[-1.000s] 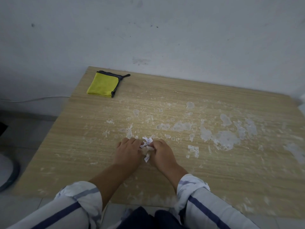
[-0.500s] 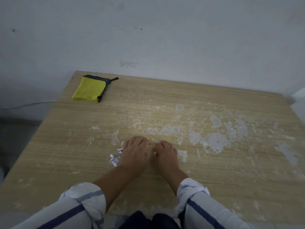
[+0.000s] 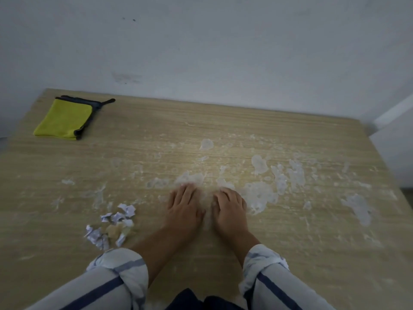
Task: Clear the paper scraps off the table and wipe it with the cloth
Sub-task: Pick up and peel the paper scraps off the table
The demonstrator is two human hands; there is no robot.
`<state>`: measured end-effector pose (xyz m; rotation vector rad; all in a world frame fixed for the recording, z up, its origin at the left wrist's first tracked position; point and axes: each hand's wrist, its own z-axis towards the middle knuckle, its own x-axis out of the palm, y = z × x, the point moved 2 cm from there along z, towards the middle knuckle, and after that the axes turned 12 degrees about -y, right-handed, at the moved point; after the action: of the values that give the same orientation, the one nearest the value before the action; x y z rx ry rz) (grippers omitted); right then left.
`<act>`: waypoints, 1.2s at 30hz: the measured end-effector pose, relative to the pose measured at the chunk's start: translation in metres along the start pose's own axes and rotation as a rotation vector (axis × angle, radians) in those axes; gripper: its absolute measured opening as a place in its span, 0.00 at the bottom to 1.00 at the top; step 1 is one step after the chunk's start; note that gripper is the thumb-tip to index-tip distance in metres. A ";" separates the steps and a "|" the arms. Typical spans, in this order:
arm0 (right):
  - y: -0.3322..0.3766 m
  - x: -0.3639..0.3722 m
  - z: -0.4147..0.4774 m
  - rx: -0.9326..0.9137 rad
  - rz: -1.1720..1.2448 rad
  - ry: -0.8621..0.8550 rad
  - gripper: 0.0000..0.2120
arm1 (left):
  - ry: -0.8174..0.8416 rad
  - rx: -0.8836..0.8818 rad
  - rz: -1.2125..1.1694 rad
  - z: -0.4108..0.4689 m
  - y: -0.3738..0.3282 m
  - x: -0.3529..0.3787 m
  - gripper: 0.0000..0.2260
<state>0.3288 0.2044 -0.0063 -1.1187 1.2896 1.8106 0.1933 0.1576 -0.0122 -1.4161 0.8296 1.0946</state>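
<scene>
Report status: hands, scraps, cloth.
Left hand flat on table, right hand beside it, fingers bent. Paper scraps piled left of hands. Cloth folded at far left corner.

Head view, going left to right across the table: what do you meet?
Cloth → paper scraps → left hand → right hand. The white residue spreads across most of the table, so it has no single place in the order.

A counter (image 3: 290, 242) stands against a wall (image 3: 223, 52); a folded cloth (image 3: 64, 118) lies at its far left corner; both hands rest side by side near the middle, left hand (image 3: 184, 209) beside right hand (image 3: 230, 211); paper scraps (image 3: 111, 224) lie left of them, near the front edge; residue patches (image 3: 259, 195) spread right and behind.
</scene>
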 end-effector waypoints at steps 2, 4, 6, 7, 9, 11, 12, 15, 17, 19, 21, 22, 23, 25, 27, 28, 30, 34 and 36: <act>-0.013 -0.006 0.006 0.020 0.005 -0.026 0.15 | -0.011 0.019 0.003 0.010 -0.013 0.005 0.27; -0.026 -0.012 0.013 0.050 0.010 -0.059 0.14 | -0.015 0.045 0.017 0.020 -0.024 0.011 0.27; -0.039 -0.018 0.019 0.087 0.004 -0.090 0.14 | -0.023 0.060 0.023 0.030 -0.034 0.017 0.27; -0.045 -0.021 0.023 0.107 0.001 -0.106 0.14 | -0.027 0.066 0.022 0.034 -0.039 0.019 0.27; -0.056 -0.026 0.033 0.142 -0.007 -0.120 0.15 | -0.030 0.082 0.023 0.043 -0.047 0.024 0.27; -0.065 -0.028 0.043 0.172 -0.015 -0.114 0.16 | -0.032 0.104 0.027 0.052 -0.054 0.028 0.27; -0.068 -0.028 0.047 0.176 -0.019 -0.112 0.17 | -0.036 0.112 0.030 0.056 -0.057 0.029 0.27; -0.073 -0.026 0.057 0.172 -0.039 -0.106 0.21 | -0.045 0.129 0.045 0.063 -0.061 0.032 0.27; -0.074 -0.023 0.061 0.175 -0.048 -0.118 0.23 | -0.054 0.138 0.054 0.066 -0.062 0.032 0.27; -0.074 -0.022 0.065 0.177 -0.050 -0.144 0.22 | -0.060 0.145 0.060 0.067 -0.063 0.033 0.27; -0.075 -0.023 0.069 0.190 -0.052 -0.169 0.17 | -0.058 0.150 0.063 0.069 -0.063 0.034 0.28; -0.075 -0.023 0.071 0.201 -0.049 -0.174 0.16 | -0.055 0.151 0.063 0.070 -0.063 0.034 0.28; -0.076 -0.023 0.071 0.211 -0.042 -0.176 0.14 | -0.054 0.151 0.062 0.070 -0.063 0.035 0.28; -0.076 -0.024 0.070 0.203 -0.028 -0.182 0.14 | -0.054 0.152 0.058 0.072 -0.063 0.035 0.28; -0.075 -0.023 0.067 0.161 -0.034 -0.171 0.17 | -0.060 0.156 0.058 0.073 -0.063 0.035 0.27; -0.075 -0.023 0.066 0.143 -0.047 -0.157 0.19 | -0.062 0.157 0.052 0.074 -0.064 0.035 0.27; -0.076 -0.022 0.067 0.139 -0.067 -0.149 0.19 | -0.061 0.162 0.045 0.075 -0.064 0.035 0.27; -0.078 -0.020 0.072 0.202 -0.051 -0.163 0.13 | -0.058 0.175 0.055 0.076 -0.063 0.035 0.27; -0.079 -0.020 0.073 0.229 -0.023 -0.181 0.12 | -0.055 0.177 0.062 0.075 -0.063 0.035 0.26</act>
<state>0.3855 0.2974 -0.0086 -0.8234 1.3303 1.6570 0.2510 0.2440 -0.0209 -1.2149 0.9128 1.0742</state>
